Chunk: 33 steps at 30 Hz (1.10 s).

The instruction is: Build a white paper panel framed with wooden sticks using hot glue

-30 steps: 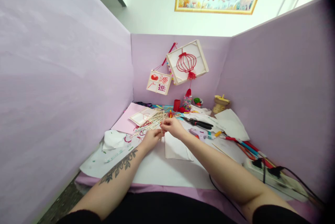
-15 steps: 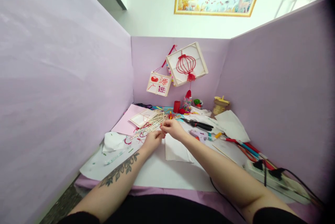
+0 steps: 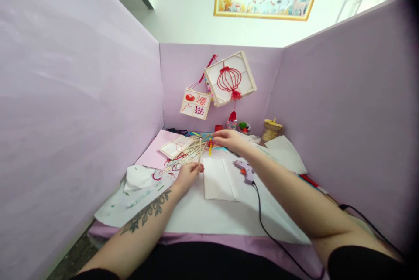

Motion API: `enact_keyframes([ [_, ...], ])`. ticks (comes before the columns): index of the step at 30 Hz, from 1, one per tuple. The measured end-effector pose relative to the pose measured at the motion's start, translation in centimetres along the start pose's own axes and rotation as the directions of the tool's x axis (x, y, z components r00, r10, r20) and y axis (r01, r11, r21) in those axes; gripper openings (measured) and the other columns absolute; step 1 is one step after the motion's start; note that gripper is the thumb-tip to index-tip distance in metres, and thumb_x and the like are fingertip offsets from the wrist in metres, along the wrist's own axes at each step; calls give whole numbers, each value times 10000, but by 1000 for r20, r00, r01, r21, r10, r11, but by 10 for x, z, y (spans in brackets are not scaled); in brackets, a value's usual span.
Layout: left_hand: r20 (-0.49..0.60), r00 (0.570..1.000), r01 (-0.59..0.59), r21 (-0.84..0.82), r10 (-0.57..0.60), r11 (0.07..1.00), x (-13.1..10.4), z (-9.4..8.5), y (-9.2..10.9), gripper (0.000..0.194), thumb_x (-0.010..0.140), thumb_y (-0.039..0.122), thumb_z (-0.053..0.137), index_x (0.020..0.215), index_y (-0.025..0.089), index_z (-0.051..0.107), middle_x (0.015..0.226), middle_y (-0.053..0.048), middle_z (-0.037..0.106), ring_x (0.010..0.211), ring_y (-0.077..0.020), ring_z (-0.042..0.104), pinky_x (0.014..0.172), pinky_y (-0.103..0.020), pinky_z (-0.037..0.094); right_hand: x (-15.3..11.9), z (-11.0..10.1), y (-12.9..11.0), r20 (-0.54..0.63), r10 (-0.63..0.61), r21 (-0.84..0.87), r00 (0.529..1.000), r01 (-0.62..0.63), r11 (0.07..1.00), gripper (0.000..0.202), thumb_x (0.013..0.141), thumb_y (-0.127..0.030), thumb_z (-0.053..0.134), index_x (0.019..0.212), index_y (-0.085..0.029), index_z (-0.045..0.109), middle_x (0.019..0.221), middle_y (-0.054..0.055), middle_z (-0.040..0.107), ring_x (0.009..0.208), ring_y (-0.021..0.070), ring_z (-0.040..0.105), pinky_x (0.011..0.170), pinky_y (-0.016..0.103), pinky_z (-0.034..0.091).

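My left hand (image 3: 190,174) is closed round a thin pale wooden stick (image 3: 200,151), held upright over the table's left middle. My right hand (image 3: 231,139) is stretched out farther back, above the coloured scraps, its thumb and fingertips close together; whatever they may hold is too small to make out. Just right of my left hand lies a flat white paper-covered panel (image 3: 220,179). A pile of wooden sticks (image 3: 188,158) lies behind my left hand. Below my right forearm rests a lilac glue gun (image 3: 246,172) with an orange trigger.
A framed panel (image 3: 175,147) lies on pink paper (image 3: 149,153). Crumpled white paper (image 3: 139,177) is at left. The glue gun's black cord (image 3: 260,210) runs to the front edge. A lidded cup (image 3: 272,131) stands back right. Decorated panels (image 3: 230,78) hang between lilac walls.
My hands have separated. The right has moved forward and up, away from the stick; the left keeps it upright. The view has shifted slightly, and the right forearm now covers the pliers.
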<state>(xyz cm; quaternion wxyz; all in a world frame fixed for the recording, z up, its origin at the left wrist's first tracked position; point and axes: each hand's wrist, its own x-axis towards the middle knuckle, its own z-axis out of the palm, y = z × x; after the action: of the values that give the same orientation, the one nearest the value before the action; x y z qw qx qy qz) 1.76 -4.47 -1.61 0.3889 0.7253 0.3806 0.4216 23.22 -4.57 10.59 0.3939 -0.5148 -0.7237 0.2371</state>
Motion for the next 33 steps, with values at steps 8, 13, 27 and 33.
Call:
enact_keyframes([
  [8,1,1000,29,-20,-29,999,2,0,-6,293,784,364,508,811,121,670,828,-82,704,777,-193,622,697,-285,453,-37,-82,72,102,351,-779,931,-145,611,68,655,-123,639,612,-157,679,644,37,658,630,156,574,590,236,384],
  [13,6,1000,26,-38,-26,999,0,0,-2,293,793,365,501,792,124,668,815,-75,693,743,-174,604,667,-270,441,-42,-78,121,-24,395,-825,918,-242,511,116,746,-153,601,808,-128,696,799,117,675,741,202,594,626,260,387],
  [27,16,998,54,-65,-53,996,0,-1,-3,304,778,384,507,799,125,665,801,-74,684,732,-172,595,682,-280,442,-16,-63,170,-36,405,-827,914,-255,501,248,808,-248,584,949,-83,702,1004,183,668,870,245,602,728,299,413],
  [33,21,999,42,-59,-40,997,0,-1,-2,310,784,395,504,778,128,660,798,-71,682,722,-167,586,662,-270,432,3,-96,119,-41,381,-787,924,-265,557,220,800,-212,563,853,-56,710,892,190,674,808,226,600,705,305,397],
])
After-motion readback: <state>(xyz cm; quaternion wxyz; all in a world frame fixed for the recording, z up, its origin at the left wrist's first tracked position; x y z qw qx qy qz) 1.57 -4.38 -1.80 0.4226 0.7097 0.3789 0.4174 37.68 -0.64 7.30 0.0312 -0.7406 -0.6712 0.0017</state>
